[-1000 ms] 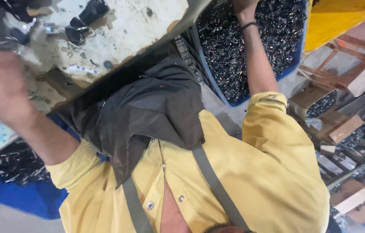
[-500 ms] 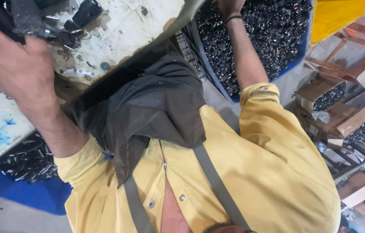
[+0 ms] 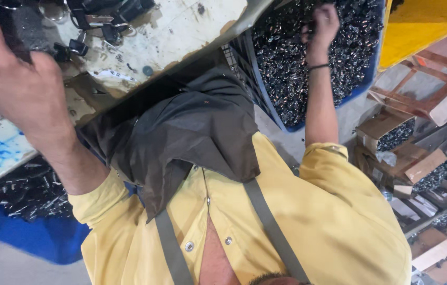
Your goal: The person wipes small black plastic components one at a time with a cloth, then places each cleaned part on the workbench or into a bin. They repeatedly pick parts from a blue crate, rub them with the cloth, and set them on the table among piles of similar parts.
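Small dark metal parts [image 3: 308, 58], heaped loose in a blue crate [image 3: 363, 87] at upper right of head view, beside the worktable edge. Glossy, hard, irregular; individually light by the look, heavy in bulk. Judged slippery and prone to tangling or spilling from an over-full fist; best taken as a modest handful scooped from the top of the heap, or singly by pinch across a flat side. Stiff, not fragile.

Right hand [image 3: 322, 24] over the heap, fingers curled into a loose fist, apparently closed on a few parts; exact contents hidden by the knuckles. Dark band at that wrist.

Left hand [image 3: 15, 87] large in the near foreground at upper left, raised over the worktable [image 3: 181, 37]. Back of hand toward camera; fingers out of sight, so grip state cannot be told, nor whether anything is held.

On the worn, paint-spotted tabletop just beyond the left hand: cluster of black clips with metal rings [image 3: 102, 21]. Blue scribble on the table's near corner.

Below table: dark apron [image 3: 191, 132] over a yellow shirt [image 3: 313, 221], grey straps crossing the chest. Second blue bin [image 3: 28, 232] with metal pieces at lower left. Yellow bin [image 3: 419, 26] at top right; cardboard boxes [image 3: 403, 153] of similar parts along the right edge.
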A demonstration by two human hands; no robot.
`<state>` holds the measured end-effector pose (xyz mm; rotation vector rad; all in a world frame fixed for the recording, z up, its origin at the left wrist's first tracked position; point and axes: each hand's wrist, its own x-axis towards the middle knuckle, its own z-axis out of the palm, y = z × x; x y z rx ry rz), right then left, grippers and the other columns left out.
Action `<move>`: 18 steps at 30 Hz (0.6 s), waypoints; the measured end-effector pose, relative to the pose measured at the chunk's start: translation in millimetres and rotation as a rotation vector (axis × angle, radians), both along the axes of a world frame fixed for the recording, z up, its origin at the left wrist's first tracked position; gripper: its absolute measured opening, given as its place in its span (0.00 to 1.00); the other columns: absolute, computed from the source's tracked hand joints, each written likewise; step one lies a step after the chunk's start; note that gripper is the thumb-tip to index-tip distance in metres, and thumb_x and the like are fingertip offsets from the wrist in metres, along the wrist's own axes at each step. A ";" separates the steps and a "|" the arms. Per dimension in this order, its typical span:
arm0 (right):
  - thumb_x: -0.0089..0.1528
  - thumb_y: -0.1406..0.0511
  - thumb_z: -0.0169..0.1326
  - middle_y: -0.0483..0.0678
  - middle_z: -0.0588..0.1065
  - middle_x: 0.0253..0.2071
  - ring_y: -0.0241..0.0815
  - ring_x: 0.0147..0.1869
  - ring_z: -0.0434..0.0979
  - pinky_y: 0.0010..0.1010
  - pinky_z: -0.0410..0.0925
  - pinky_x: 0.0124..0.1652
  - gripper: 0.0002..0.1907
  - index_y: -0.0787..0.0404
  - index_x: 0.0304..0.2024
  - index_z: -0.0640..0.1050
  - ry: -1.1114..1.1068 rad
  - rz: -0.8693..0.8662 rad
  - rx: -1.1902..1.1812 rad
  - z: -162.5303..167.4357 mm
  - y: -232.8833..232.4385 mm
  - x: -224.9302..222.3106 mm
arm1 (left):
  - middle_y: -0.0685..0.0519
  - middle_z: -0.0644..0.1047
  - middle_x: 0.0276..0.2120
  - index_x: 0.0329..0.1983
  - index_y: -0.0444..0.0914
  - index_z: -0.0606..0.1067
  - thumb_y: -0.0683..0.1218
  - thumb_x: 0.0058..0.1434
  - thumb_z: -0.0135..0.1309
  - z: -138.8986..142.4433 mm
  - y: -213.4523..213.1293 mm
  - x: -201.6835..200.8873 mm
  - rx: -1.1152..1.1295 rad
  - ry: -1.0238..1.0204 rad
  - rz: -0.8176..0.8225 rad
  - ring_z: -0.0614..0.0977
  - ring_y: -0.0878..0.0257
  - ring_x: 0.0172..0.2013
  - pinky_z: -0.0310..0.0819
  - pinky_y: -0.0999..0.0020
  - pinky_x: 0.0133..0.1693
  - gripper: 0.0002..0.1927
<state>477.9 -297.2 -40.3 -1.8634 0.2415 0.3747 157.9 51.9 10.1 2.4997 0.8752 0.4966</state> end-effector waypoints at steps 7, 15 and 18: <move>0.70 0.55 0.48 0.44 0.73 0.34 0.37 0.30 0.68 0.23 0.57 0.20 0.12 0.56 0.43 0.74 0.301 -0.087 0.970 20.0 -53.1 6.9 | 0.40 0.79 0.49 0.63 0.33 0.71 0.38 0.59 0.61 -11.3 -1.6 13.3 0.109 -0.057 0.009 0.80 0.41 0.47 0.73 0.54 0.50 0.27; 0.71 0.57 0.42 0.42 0.72 0.38 0.30 0.34 0.69 0.16 0.58 0.21 0.13 0.56 0.45 0.72 0.488 -0.290 1.159 11.6 -67.0 3.2 | 0.44 0.82 0.44 0.55 0.35 0.74 0.34 0.55 0.54 -25.9 7.5 15.5 0.024 -0.034 0.065 0.83 0.43 0.45 0.77 0.56 0.48 0.22; 0.76 0.52 0.46 0.38 0.72 0.35 0.27 0.35 0.69 0.15 0.61 0.24 0.16 0.55 0.41 0.73 0.452 0.090 1.160 13.4 -61.0 -11.8 | 0.42 0.81 0.43 0.53 0.34 0.74 0.35 0.54 0.54 -27.9 9.6 12.6 0.071 0.023 0.068 0.82 0.42 0.43 0.76 0.54 0.46 0.21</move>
